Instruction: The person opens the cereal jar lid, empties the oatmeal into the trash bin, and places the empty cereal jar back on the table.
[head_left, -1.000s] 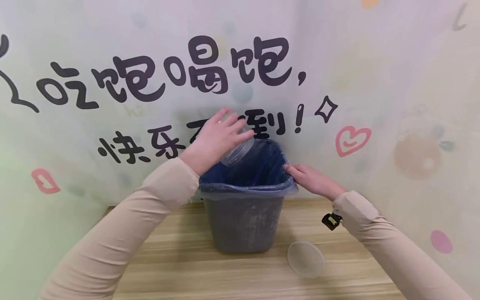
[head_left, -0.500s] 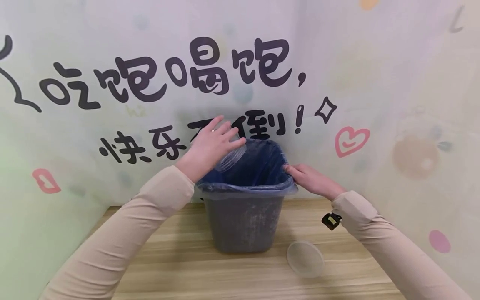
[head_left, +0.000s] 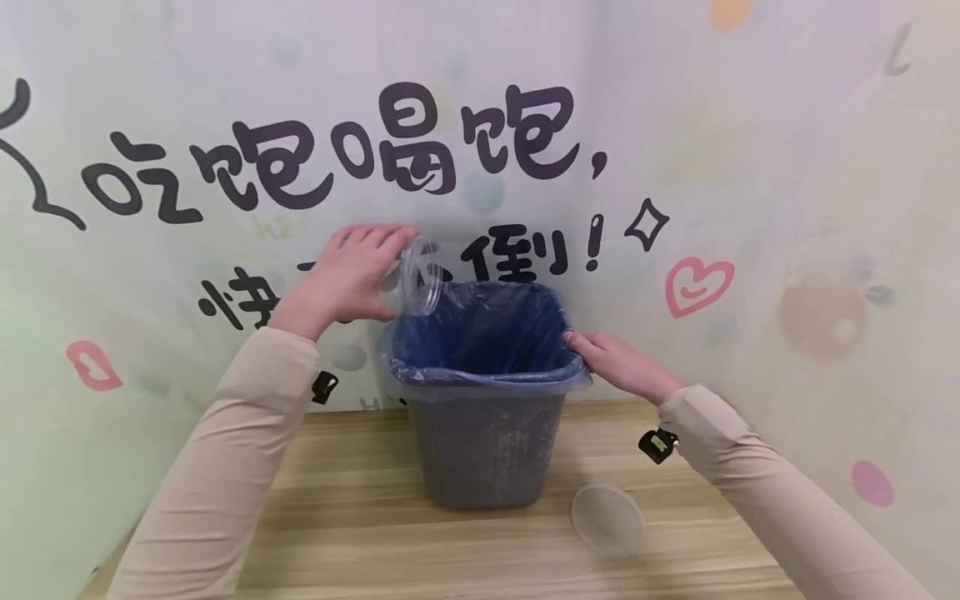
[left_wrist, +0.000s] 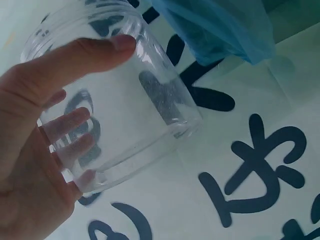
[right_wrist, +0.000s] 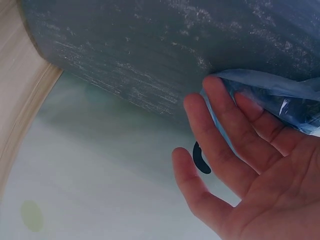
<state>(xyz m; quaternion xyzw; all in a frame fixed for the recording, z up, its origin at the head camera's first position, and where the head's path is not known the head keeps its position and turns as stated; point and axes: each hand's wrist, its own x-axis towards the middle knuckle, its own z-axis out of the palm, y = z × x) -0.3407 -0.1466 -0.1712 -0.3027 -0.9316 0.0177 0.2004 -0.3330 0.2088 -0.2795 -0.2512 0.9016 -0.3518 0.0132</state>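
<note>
My left hand (head_left: pixel 348 275) holds a clear plastic jar (head_left: pixel 422 279) beside the left rim of the bin, with its mouth turned towards the bin. In the left wrist view the thumb lies across the jar (left_wrist: pixel 145 107) and the fingers wrap behind it; nothing shows inside. A grey trash bin (head_left: pixel 491 450) stands upright on the table, lined with a blue plastic bag (head_left: pixel 495 321) folded over its rim. At the bin's right edge my right hand (head_left: pixel 622 362) grips rim and bag, its fingers outside against the bag's hanging edge (right_wrist: pixel 260 80).
A round translucent lid (head_left: pixel 607 519) lies flat on the wood-grain table (head_left: pixel 337 517), right of the bin's base. Close behind the bin rises a pale wall (head_left: pixel 750 167) with dark printed characters and pink hearts.
My left hand has drawn back to the left with the jar, from over the bin's opening to beside its left rim, and tipped the jar differently. The right hand keeps its grip.
</note>
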